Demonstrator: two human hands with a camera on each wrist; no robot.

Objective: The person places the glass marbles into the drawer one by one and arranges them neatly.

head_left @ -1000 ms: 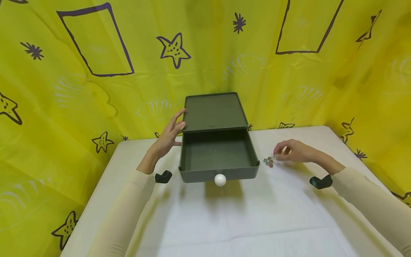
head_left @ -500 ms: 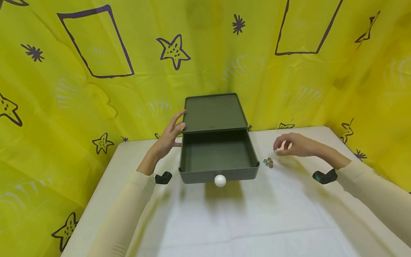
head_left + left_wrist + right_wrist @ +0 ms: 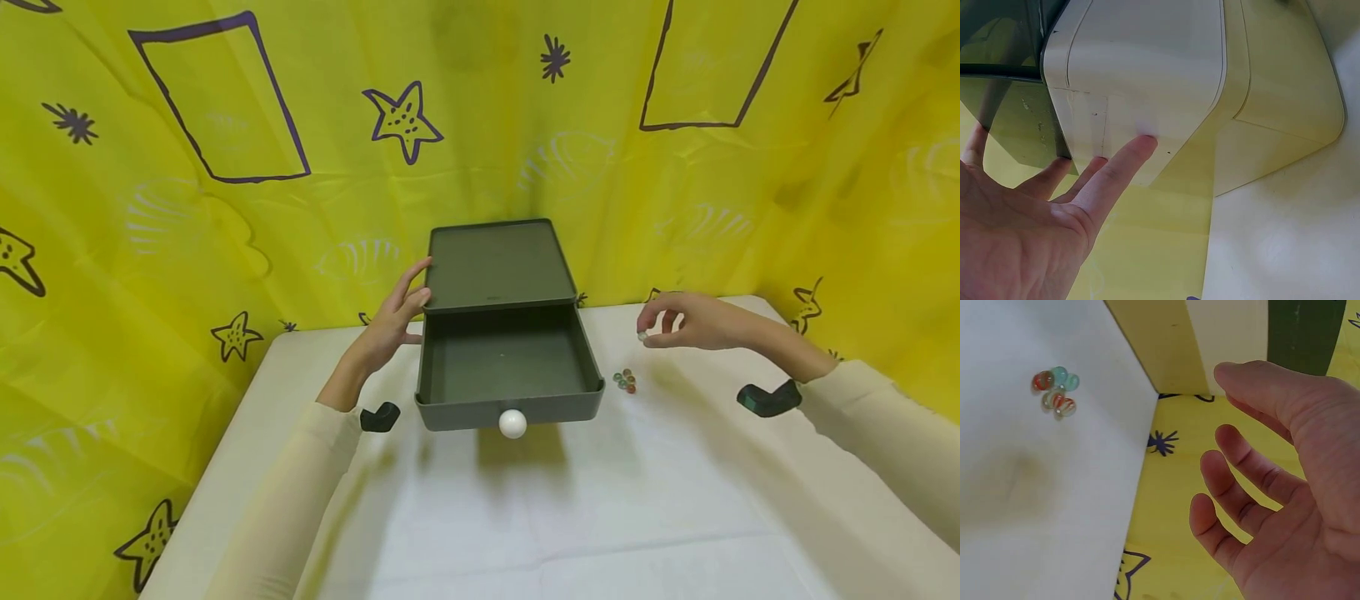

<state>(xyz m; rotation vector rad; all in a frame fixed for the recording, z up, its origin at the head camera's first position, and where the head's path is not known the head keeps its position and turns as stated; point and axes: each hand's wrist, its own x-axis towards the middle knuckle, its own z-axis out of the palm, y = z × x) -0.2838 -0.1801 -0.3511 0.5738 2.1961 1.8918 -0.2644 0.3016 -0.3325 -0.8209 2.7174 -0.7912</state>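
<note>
Left hand point(image 3: 386, 333), fingers spread, touches side of green, white and yellow box point(image 3: 1141, 62). Dark green drawer point(image 3: 510, 358) with round white knob point(image 3: 513, 423) sticks out. Right hand point(image 3: 697, 321), well apart from left, pinches small pale round thing point(image 3: 642, 336), maybe marble, above white bench point(image 3: 660, 517). Shiny red and blue-green glass marbles point(image 3: 1055, 392) sit bunched on bench, right of drawer.

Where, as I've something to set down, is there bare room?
Mostly on the white tablecloth in front of the drawer, between left sleeve and right sleeve. A narrower strip lies left of the left sleeve. Crowded: right of the drawer, with marbles and right hand, and left, with left hand.
</note>
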